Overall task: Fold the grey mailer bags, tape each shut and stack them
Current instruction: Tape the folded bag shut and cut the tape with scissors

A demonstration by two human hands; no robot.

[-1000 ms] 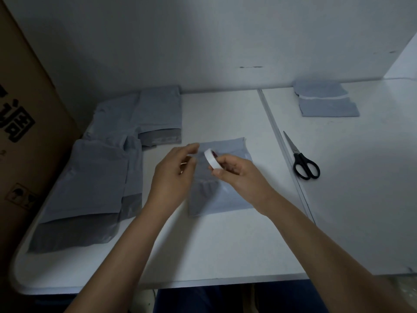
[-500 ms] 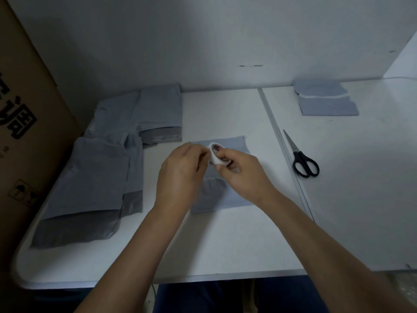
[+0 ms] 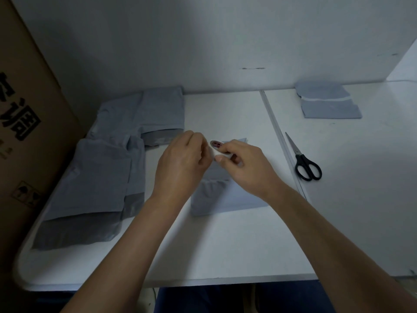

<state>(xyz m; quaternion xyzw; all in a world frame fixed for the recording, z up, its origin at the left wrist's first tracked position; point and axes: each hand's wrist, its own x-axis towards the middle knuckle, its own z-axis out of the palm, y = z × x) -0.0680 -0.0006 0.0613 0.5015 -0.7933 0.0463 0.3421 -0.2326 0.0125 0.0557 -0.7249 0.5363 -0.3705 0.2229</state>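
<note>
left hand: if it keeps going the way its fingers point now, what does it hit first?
Most likely the tape roll. The left hand has its fingers curled toward the right, at the roll's edge, and the right hand grips the roll just beyond, above the folded mailer bag. Whether they already touch is unclear.

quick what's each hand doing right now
Left hand: fingers curled at the tape roll, apparently picking at its edge.
Right hand: holds the tape roll above the folded mailer bag.

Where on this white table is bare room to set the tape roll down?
Bare: near edge of the white table; patch between black-handled scissors and stacked folded grey mailer bags. Crowded: unfolded grey mailer bags at left.
</note>
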